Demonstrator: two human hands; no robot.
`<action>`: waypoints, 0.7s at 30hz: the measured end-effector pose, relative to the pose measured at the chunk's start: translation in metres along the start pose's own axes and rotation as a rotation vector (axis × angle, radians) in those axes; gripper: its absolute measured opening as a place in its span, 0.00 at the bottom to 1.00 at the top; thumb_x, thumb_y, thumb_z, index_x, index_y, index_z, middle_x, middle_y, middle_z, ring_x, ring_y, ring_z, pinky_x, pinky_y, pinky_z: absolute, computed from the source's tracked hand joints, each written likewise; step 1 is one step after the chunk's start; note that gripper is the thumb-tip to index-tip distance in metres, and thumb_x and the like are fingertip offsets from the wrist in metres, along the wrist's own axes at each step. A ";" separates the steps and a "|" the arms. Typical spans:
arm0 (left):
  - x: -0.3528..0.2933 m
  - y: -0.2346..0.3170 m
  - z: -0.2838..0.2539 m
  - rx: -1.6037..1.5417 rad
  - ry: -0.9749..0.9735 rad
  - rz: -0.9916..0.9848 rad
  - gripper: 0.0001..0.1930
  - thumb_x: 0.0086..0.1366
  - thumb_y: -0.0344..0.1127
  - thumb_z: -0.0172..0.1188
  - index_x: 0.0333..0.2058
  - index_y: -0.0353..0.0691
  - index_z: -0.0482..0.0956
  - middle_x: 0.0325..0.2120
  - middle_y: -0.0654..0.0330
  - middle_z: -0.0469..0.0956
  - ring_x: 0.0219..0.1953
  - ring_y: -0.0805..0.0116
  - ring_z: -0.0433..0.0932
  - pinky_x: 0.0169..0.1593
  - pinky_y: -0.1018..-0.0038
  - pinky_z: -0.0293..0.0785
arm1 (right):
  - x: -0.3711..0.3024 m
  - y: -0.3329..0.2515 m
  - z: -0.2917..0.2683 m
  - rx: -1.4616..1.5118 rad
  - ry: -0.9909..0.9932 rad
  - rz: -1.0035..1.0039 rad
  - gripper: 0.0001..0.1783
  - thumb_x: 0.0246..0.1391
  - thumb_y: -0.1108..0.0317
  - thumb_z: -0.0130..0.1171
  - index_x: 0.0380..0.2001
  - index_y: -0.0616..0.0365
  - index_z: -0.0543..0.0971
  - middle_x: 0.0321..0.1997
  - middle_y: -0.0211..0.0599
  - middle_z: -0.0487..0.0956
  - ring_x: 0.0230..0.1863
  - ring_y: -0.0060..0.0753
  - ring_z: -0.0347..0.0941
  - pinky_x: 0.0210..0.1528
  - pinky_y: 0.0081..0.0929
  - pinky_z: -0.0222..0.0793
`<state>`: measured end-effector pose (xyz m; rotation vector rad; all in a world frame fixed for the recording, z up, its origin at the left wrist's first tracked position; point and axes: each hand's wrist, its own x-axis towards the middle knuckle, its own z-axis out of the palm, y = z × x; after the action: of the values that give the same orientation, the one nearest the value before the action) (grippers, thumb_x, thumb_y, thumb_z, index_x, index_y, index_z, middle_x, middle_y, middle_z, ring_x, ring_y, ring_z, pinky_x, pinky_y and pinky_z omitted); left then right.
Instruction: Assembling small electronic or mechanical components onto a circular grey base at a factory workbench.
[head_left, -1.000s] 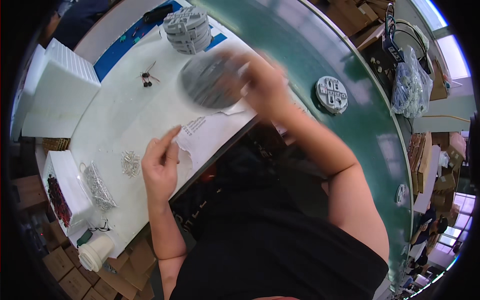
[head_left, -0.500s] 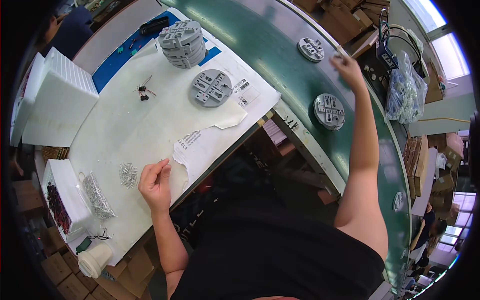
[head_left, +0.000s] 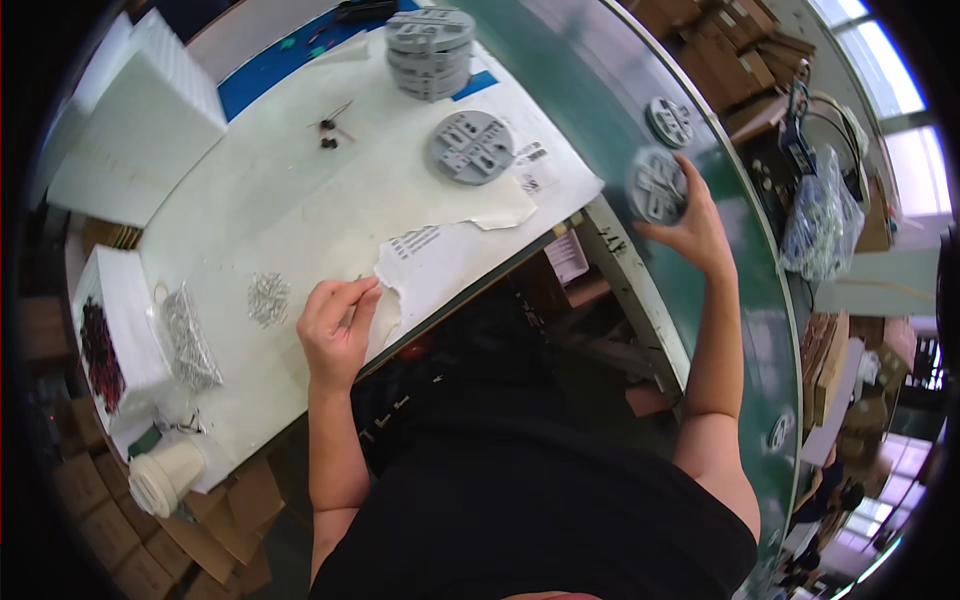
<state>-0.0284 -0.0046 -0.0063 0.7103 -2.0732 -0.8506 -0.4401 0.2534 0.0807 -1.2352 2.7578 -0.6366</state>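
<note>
My right hand (head_left: 692, 225) reaches over the green conveyor belt, fingers and thumb curved round the right edge of a round grey plastic disc (head_left: 656, 186) with raised parts. The disc is slightly blurred; whether it still rests on the belt I cannot tell. Over the worktable's near edge, my left hand (head_left: 337, 325) has thumb and forefinger pinched together, and anything tiny between them is too small to make out. Beside it lies a pile of small clear pieces (head_left: 268, 299). Another grey disc (head_left: 472, 147) lies on the table before a stack of similar discs (head_left: 430, 60).
Farther up the belt (head_left: 600, 110) sits another grey disc (head_left: 670, 122). On the table are small wired parts (head_left: 330, 133), a bag of clear pieces (head_left: 192, 345), a white foam box (head_left: 130, 310) of dark and red parts, and tall white foam sheets (head_left: 140, 125). A lidded cup (head_left: 165, 475) stands at the near-left corner.
My right hand has come back from beyond the discs and closed round the nearer belt disc. My left hand's fingertips have drawn together. The whole view has shifted somewhat.
</note>
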 end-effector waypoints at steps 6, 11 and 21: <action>-0.003 0.003 -0.006 -0.016 0.030 -0.068 0.06 0.65 0.28 0.74 0.40 0.36 0.90 0.29 0.58 0.80 0.29 0.69 0.79 0.33 0.76 0.73 | 0.078 -0.177 0.059 -0.066 -0.241 -0.306 0.66 0.33 0.48 0.83 0.75 0.52 0.62 0.66 0.56 0.75 0.60 0.60 0.79 0.61 0.46 0.78; -0.004 0.001 -0.004 -0.009 0.016 -0.087 0.07 0.66 0.26 0.72 0.43 0.35 0.89 0.31 0.60 0.80 0.30 0.73 0.78 0.34 0.77 0.73 | 0.105 -0.194 0.088 -0.178 -0.391 -0.307 0.64 0.34 0.42 0.82 0.72 0.56 0.63 0.55 0.60 0.79 0.49 0.59 0.84 0.49 0.47 0.80; -0.005 -0.011 -0.004 0.018 -0.080 -0.219 0.08 0.72 0.24 0.64 0.47 0.29 0.87 0.37 0.59 0.81 0.37 0.73 0.79 0.43 0.78 0.76 | 0.100 -0.177 0.086 0.036 -0.342 -0.416 0.63 0.31 0.39 0.85 0.64 0.64 0.67 0.53 0.53 0.80 0.46 0.55 0.85 0.41 0.46 0.81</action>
<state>-0.0207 -0.0093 -0.0149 0.9390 -2.1022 -0.9972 -0.3659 0.0457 0.0828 -1.7409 2.2233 -0.4398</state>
